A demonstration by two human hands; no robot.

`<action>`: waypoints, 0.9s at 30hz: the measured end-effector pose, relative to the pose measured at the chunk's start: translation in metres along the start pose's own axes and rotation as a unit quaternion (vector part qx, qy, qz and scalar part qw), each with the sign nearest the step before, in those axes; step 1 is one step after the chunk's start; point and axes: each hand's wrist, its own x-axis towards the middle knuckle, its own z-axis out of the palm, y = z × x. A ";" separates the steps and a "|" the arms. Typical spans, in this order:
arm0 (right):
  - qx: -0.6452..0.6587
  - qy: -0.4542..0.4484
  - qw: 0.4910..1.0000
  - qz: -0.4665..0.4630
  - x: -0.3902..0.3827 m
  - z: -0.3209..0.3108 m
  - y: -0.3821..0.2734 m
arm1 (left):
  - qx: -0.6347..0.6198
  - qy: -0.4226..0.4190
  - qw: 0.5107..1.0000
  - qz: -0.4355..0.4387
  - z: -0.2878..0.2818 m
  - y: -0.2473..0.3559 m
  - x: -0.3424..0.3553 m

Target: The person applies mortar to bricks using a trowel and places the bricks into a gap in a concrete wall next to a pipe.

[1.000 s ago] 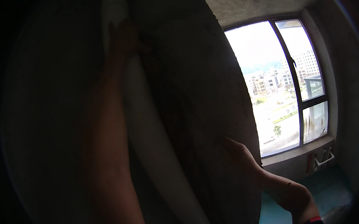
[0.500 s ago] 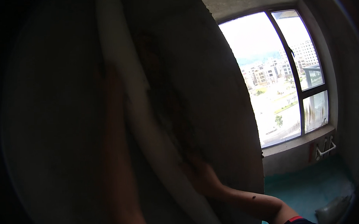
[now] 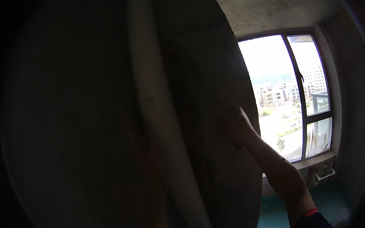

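A long pale pipe [image 3: 154, 95] runs from the top of the view down to the lower middle, along a dark rough wall. Beside its left edge is my left hand [image 3: 141, 141], so dim that its fingers cannot be made out, nor whether it touches the pipe. My right hand [image 3: 236, 124] is apart from the pipe, to its right, in front of the dark wall [image 3: 217, 72]. Shadow hides its fingers and anything they might hold. A dark streak of rough wall runs just right of the pipe.
The wall ends at a ragged vertical edge on the right. Beyond it is a bright dark-framed window [image 3: 274, 94] with buildings outside. Below the sill are white pipes [image 3: 325, 175] and a green floor [image 3: 274, 213].
My right hand has moved up and right, away from the pipe. The left hand is lower relative to the pipe. The whole view has shifted, and the scene at left is darker.
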 end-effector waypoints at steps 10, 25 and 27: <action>0.247 -0.007 0.968 -0.037 -0.029 0.001 0.071 | 0.130 -0.133 0.971 -0.147 -0.167 -0.053 -0.274; -0.118 0.029 0.992 -0.043 -0.050 0.048 0.115 | 0.060 -0.135 0.846 -0.513 -0.214 -0.050 -0.418; -0.311 -0.010 0.947 -0.073 -0.029 0.057 0.117 | 0.053 -0.128 0.843 -0.519 -0.217 -0.052 -0.420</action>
